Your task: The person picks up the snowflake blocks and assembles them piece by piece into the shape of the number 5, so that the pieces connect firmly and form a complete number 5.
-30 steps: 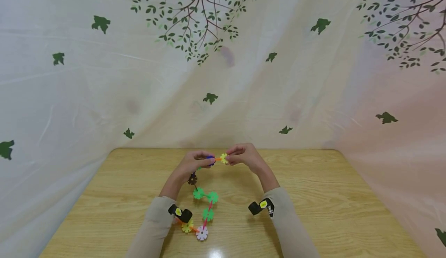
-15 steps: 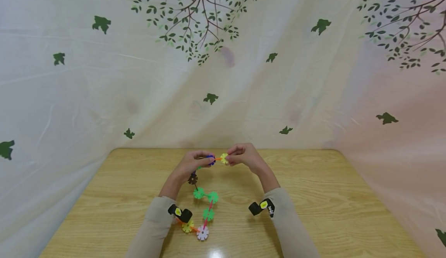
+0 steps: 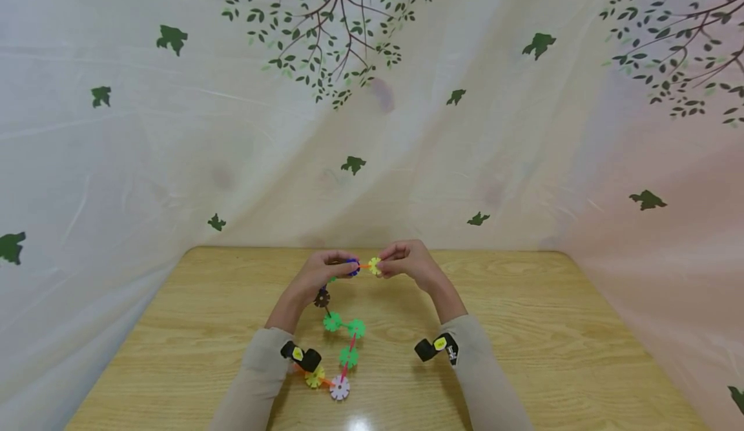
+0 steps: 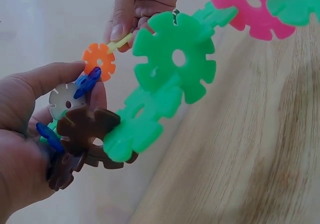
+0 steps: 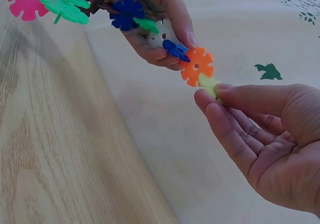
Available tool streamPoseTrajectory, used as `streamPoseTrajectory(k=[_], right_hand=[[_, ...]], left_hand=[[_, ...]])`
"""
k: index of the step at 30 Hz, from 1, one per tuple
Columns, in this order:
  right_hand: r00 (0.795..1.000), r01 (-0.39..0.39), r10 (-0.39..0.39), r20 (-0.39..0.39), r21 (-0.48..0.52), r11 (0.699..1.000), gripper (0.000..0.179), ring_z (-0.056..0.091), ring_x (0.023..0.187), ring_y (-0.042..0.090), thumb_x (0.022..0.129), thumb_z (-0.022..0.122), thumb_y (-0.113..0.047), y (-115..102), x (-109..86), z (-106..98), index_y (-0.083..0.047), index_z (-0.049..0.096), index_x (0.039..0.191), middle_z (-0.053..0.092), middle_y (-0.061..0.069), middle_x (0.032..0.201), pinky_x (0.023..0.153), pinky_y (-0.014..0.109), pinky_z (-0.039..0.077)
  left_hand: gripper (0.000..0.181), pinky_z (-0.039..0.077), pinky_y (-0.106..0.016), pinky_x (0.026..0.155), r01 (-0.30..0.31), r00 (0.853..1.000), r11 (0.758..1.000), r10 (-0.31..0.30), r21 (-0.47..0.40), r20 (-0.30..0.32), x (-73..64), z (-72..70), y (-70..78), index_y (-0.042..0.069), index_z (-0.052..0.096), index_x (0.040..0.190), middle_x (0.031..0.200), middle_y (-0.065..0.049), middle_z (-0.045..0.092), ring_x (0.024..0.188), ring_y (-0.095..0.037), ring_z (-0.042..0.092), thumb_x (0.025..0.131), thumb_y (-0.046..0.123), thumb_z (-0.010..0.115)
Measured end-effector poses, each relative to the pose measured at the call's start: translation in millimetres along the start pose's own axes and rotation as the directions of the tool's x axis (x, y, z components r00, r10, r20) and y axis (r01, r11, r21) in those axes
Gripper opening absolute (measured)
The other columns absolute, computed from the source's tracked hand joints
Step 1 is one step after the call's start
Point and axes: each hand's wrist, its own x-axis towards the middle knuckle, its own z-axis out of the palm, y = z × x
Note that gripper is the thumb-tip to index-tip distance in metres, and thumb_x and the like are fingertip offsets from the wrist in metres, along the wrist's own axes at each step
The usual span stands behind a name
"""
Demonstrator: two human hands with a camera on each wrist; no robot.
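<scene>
A chain of notched, flower-like plastic discs runs between both hands. In the head view my left hand point(image 3: 314, 276) pinches a blue disc point(image 3: 352, 267) between thumb and fingers. My right hand point(image 3: 414, 265) pinches the yellow disc point(image 3: 374, 265) at the chain's end. An orange disc point(image 5: 196, 66) joins the blue and yellow ones, slotted crosswise. A white disc point(image 5: 162, 33) sits by the left fingers. Farther along come brown discs point(image 4: 87, 131) and green discs point(image 4: 175, 58), hanging below the left hand. The right fingertips partly cover the yellow disc.
The chain's lower part, with a pale pink disc point(image 3: 340, 388) and another yellow disc point(image 3: 314, 377), trails toward the near side, partly behind the left sleeve point(image 3: 252, 373). A wooden table point(image 3: 552, 353) lies beneath. Behind its far edge hangs a leaf-printed curtain point(image 3: 279, 179).
</scene>
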Motion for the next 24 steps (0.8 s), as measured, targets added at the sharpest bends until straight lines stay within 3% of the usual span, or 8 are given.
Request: streamPoseTrajectory(k=[4, 11, 16, 19, 24], right_hand=[[1.0, 0.009, -0.009, 0.005, -0.004, 1.0, 0.015, 0.075, 0.073, 0.017, 0.089, 0.073, 0.004, 0, -0.3, 0, 0.011, 0.069, 0.102, 0.077, 0.003, 0.083, 0.086, 0.061, 0.058], [0.999, 0.033, -0.033, 0.013, 0.007, 0.999, 0.018, 0.075, 0.071, 0.018, 0.088, 0.073, 0.006, -2, -1.4, 2, 0.016, 0.067, 0.102, 0.077, 0.007, 0.084, 0.079, 0.051, 0.063], [0.999, 0.046, -0.046, -0.012, 0.069, 0.997, 0.021, 0.075, 0.07, 0.016, 0.088, 0.072, 0.008, 0, -0.2, 6, 0.02, 0.065, 0.105, 0.076, 0.004, 0.082, 0.074, 0.041, 0.064], [0.998, 0.055, -0.051, -0.033, 0.121, 0.991, 0.021, 0.074, 0.069, 0.015, 0.089, 0.07, 0.01, 2, 1.1, 10, 0.021, 0.063, 0.105, 0.076, 0.002, 0.079, 0.069, 0.031, 0.064], [0.999, 0.034, -0.028, -0.044, 0.145, 0.989, 0.017, 0.074, 0.069, 0.015, 0.089, 0.07, 0.01, 3, 0.9, 14, 0.017, 0.065, 0.103, 0.076, 0.001, 0.08, 0.069, 0.029, 0.063]], left_hand=[[0.03, 0.046, -0.058, 0.109, -0.001, 1.0, 1.0, 0.001, 0.0, -0.009, -0.1, 0.4, 1.6, -0.001, 0.07, 0.121, 0.103, -0.002, 0.075, 0.106, -0.032, 0.071, 0.096, 0.016, 0.072], [0.031, 0.047, -0.054, 0.11, 0.023, 0.999, 1.0, -0.023, -0.004, -0.03, 0.8, 0.6, 0.3, 0.003, 0.071, 0.121, 0.106, -0.002, 0.075, 0.11, -0.035, 0.07, 0.094, 0.02, 0.074], [0.029, 0.045, -0.055, 0.111, 0.014, 0.998, 1.0, -0.015, -0.013, -0.069, 2.1, 2.5, -1.7, 0.002, 0.072, 0.12, 0.107, -0.003, 0.075, 0.111, -0.036, 0.069, 0.096, 0.018, 0.072], [0.027, 0.043, -0.059, 0.112, -0.008, 0.997, 1.0, 0.006, -0.029, -0.082, 1.9, 2.0, -1.3, 0.0, 0.071, 0.119, 0.106, -0.004, 0.073, 0.105, -0.028, 0.07, 0.096, 0.014, 0.07], [0.03, 0.043, -0.061, 0.111, -0.024, 0.997, 1.0, 0.023, -0.019, -0.068, -0.9, -1.3, -1.0, -0.001, 0.069, 0.122, 0.109, -0.007, 0.072, 0.097, -0.016, 0.07, 0.097, 0.015, 0.07]])
